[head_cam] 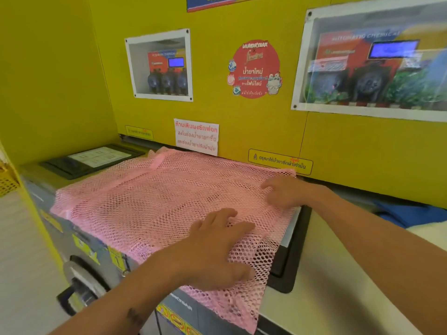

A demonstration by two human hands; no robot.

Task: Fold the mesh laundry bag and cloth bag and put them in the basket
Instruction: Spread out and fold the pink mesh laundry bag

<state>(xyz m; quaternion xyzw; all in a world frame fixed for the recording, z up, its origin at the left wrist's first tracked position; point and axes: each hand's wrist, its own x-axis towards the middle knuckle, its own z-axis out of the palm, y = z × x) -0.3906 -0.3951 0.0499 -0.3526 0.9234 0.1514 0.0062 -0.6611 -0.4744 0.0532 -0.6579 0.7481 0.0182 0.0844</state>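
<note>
Mesh bag (154, 201) lies flat, stretching left from both our hands. Left hand (212, 247) and right hand (283, 192) press it, fingers spread.

Washer top (36, 170): mostly covered by the spread pink mesh bag (157, 201). Behind it, passage is blocked by the yellow wall panel (266, 126). Left of the bag, a black control panel (92, 159) is set in. Right of it, bare beige surface (326, 274) is left open, bounded farther back by blue cloth (408, 213).
</note>
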